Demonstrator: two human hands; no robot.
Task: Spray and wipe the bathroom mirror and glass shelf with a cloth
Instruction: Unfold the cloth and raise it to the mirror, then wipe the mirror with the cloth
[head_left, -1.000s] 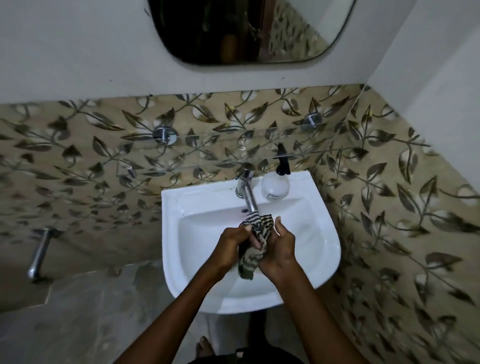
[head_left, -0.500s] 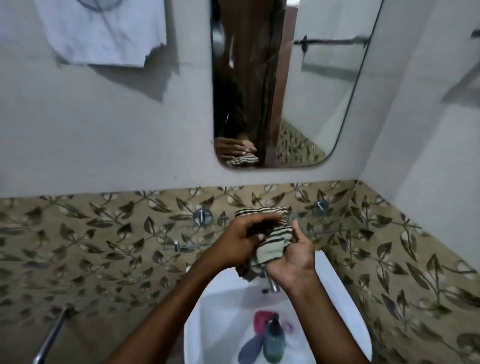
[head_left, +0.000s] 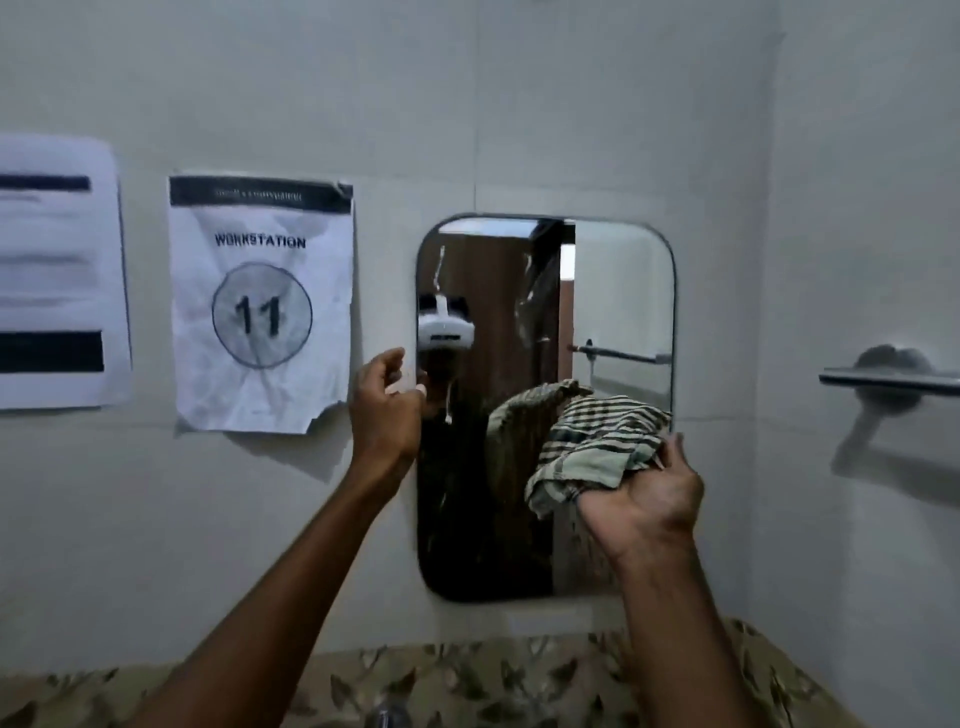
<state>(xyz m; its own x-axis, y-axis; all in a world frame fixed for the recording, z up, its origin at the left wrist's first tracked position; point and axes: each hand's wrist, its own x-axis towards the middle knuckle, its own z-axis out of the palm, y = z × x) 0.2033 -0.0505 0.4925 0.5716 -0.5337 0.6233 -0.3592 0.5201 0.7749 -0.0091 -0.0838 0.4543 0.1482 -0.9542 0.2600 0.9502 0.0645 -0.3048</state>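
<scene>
Two paper signs left of mirror; white wall.

We can read one paper sign on the wall, just left of the mirror. It says "WORKSTATION" in dark letters near its top. Under that word we see the number "11" inside a circle. A dark strip along the sign's top has small words, too blurry for us to read. Another paper, further left of the mirror, has only blurry lines and dark bars.
</scene>
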